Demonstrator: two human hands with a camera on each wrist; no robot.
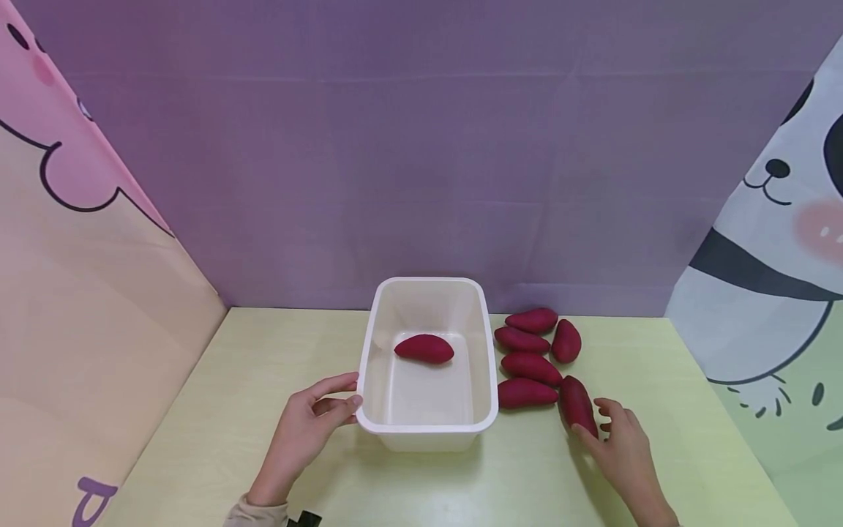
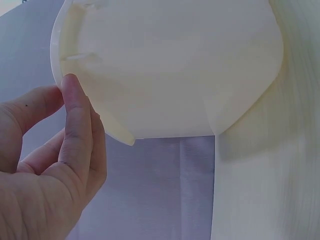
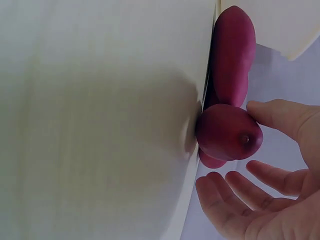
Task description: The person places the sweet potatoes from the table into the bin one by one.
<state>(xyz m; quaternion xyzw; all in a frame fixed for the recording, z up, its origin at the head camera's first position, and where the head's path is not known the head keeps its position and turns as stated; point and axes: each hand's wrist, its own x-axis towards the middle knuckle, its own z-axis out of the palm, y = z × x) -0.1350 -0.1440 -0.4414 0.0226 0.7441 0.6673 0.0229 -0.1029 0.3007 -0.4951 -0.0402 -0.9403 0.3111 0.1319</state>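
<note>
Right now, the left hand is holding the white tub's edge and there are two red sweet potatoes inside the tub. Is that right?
Not quite: the head view shows only one red sweet potato inside the white tub. The left hand is holding its edge, as you said.

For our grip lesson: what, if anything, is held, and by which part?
The left hand pinches the white bin by its left rim; the right hand, beside a sweet potato, holds nothing.

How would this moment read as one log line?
left hand: pinches white tub at rim; right hand: open at red sweet potato; inside: one sweet potato; beside tub: five other sweet potatoes
</note>
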